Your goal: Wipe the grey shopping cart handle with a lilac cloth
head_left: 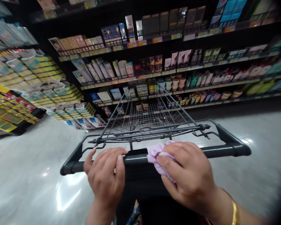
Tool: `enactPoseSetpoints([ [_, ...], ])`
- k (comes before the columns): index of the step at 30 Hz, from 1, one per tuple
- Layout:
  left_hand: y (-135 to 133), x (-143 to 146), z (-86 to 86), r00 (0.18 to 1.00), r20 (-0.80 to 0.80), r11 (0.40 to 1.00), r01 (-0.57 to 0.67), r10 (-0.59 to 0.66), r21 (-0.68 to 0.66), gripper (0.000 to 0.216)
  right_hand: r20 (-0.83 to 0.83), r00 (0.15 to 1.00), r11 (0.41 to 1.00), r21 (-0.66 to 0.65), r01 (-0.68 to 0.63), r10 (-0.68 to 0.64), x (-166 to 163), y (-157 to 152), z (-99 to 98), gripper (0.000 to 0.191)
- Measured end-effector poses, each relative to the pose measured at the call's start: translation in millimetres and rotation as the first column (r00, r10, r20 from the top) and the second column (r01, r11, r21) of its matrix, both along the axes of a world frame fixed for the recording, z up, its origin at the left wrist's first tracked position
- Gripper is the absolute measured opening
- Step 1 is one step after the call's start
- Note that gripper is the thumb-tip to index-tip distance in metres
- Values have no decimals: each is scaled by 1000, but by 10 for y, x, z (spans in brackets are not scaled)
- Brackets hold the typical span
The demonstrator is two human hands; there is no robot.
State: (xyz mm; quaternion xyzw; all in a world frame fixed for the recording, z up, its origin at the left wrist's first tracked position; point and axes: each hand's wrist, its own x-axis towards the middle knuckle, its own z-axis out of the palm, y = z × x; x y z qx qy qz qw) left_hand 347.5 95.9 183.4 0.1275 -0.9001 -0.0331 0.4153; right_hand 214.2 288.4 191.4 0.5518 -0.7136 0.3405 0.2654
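Note:
A grey wire shopping cart (140, 125) stands in front of me, with a dark handlebar (135, 158) running across its near end. My left hand (105, 172) is wrapped over the left part of that bar, the thumb lying along its near side. In my right hand (187, 172) a crumpled lilac cloth (159, 156) is bunched between thumb and fingers. The cloth rests against the bar right of its middle; part of it is hidden by the fingers. A gold bangle (235, 212) circles my right wrist.
Shelves of boxed and bottled toiletries (154, 75) span the view beyond the cart. Yellow-striped packs (39, 67) are stacked at the left, near a yellow and pink display (9, 106). Shiny pale floor (44, 178) shows on both sides. A colourful packet (135, 214) sits at the bottom edge.

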Motion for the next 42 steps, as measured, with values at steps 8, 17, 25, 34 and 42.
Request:
enactPoseSetpoints([
  [8,642,-321,-98,981,114,986,150,-157,67,33,91,972,973,-54,223,-218,-368,556,-85,26],
  [17,457,-252,-217,995,0,995,99,-99,-12,26,61,998,999,17,29,-30,-35,442,-32,25],
  [25,182,-56,-204,999,-38,999,23,-22,28,20,149,986,998,18,68,-70,-7,637,22,26],
  [34,253,73,-140,999,-33,994,-25,29,107,22,413,900,988,8,-155,138,-182,879,186,36],
  [42,558,-68,-10,928,169,941,312,-331,129,21,358,921,981,-164,-99,153,-425,356,57,23],
])
